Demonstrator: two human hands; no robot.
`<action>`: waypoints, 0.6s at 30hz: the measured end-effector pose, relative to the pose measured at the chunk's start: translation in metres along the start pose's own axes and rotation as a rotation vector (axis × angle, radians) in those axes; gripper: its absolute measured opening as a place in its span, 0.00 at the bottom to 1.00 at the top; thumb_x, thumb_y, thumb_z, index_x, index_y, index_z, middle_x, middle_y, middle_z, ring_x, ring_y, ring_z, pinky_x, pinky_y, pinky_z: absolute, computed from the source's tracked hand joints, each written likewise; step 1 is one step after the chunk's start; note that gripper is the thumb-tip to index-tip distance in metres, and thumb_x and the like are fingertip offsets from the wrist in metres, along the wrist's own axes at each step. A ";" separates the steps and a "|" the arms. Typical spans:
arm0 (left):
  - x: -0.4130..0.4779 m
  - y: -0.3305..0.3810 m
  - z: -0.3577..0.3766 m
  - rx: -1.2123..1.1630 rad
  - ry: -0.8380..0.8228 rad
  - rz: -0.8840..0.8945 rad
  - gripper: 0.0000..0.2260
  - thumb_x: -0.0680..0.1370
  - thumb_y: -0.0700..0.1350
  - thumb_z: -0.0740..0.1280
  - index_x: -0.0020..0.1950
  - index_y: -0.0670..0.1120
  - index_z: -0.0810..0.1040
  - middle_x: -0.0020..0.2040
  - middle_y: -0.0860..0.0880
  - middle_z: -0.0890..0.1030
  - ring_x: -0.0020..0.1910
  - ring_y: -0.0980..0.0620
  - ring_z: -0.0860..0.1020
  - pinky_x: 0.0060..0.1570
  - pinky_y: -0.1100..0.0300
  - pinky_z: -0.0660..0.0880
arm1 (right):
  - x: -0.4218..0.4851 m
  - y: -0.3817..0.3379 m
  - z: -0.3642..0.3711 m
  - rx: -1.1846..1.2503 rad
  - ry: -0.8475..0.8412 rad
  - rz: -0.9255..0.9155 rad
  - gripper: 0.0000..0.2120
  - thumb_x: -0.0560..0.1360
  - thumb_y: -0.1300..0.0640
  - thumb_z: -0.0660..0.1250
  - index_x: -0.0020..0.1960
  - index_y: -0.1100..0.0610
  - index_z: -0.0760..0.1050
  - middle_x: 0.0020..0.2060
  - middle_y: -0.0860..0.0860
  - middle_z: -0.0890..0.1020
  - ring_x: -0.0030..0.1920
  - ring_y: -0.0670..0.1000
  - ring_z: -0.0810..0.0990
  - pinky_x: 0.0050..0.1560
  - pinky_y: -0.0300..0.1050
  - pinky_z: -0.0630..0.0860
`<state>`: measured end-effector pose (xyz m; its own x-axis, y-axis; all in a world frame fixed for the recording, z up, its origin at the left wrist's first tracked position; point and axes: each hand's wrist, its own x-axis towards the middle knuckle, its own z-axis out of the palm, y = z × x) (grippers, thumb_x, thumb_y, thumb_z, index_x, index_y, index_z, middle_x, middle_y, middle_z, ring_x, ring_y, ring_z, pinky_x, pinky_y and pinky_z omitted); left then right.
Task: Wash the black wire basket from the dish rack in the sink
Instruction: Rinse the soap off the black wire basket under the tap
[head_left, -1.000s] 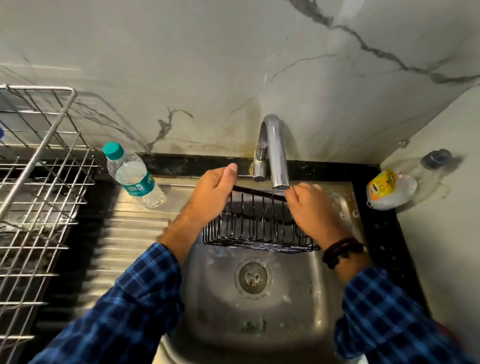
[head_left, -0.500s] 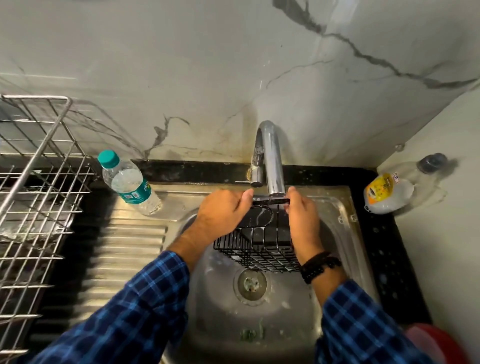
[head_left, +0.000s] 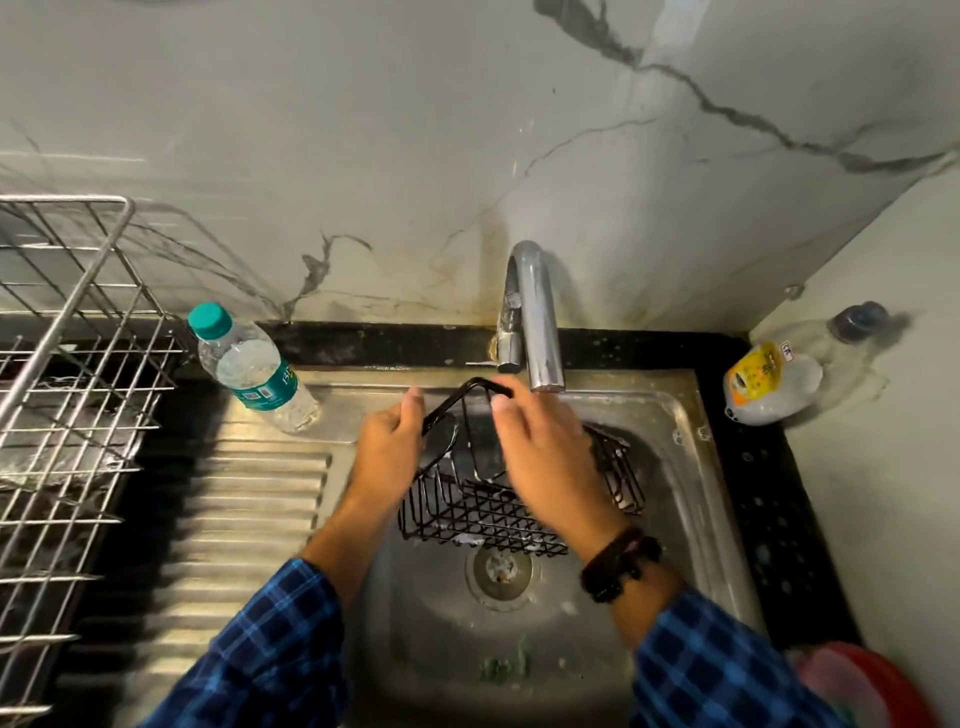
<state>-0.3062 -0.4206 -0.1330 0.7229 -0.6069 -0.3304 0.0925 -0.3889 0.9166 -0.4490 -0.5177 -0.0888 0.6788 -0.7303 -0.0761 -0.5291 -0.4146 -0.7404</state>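
Rinsing looks like the step in hand: you hold the basket (head_left: 467, 519) tilted just below the tap (head_left: 540, 338), over the sink (head_left: 691, 441). Your left hand (head_left: 389, 457) grips its rim, and your right hand (head_left: 550, 457) grips the top wire. Next, turn each side under the tap.

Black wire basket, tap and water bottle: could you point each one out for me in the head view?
black wire basket (head_left: 467, 519): head view, front wire wall above the drain.
tap (head_left: 540, 322): head view, on the chrome spout.
water bottle (head_left: 244, 358): head view, clear body below the teal cap.
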 end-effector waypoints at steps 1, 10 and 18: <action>-0.003 -0.002 0.001 -0.074 0.004 -0.046 0.26 0.83 0.62 0.58 0.38 0.45 0.81 0.34 0.49 0.80 0.35 0.49 0.76 0.42 0.47 0.76 | -0.002 -0.010 0.003 -0.058 -0.016 -0.106 0.25 0.81 0.38 0.46 0.68 0.48 0.72 0.57 0.45 0.80 0.60 0.42 0.73 0.70 0.49 0.64; -0.004 -0.021 -0.015 -0.202 0.150 -0.205 0.24 0.80 0.63 0.60 0.48 0.43 0.80 0.43 0.45 0.81 0.44 0.46 0.79 0.51 0.48 0.75 | 0.005 0.037 0.004 -0.212 -0.165 0.108 0.30 0.83 0.38 0.42 0.81 0.49 0.51 0.81 0.50 0.54 0.81 0.51 0.51 0.79 0.59 0.48; -0.010 -0.009 -0.024 -0.249 0.087 -0.128 0.19 0.85 0.53 0.58 0.38 0.46 0.73 0.31 0.50 0.74 0.33 0.52 0.70 0.36 0.57 0.66 | 0.006 0.041 -0.017 -0.217 -0.117 0.025 0.38 0.78 0.30 0.35 0.80 0.48 0.58 0.79 0.49 0.61 0.78 0.53 0.61 0.78 0.55 0.54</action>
<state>-0.2981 -0.3941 -0.1328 0.7497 -0.4976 -0.4362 0.3441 -0.2699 0.8993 -0.4747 -0.5484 -0.1081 0.7118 -0.6792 -0.1788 -0.6349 -0.5132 -0.5775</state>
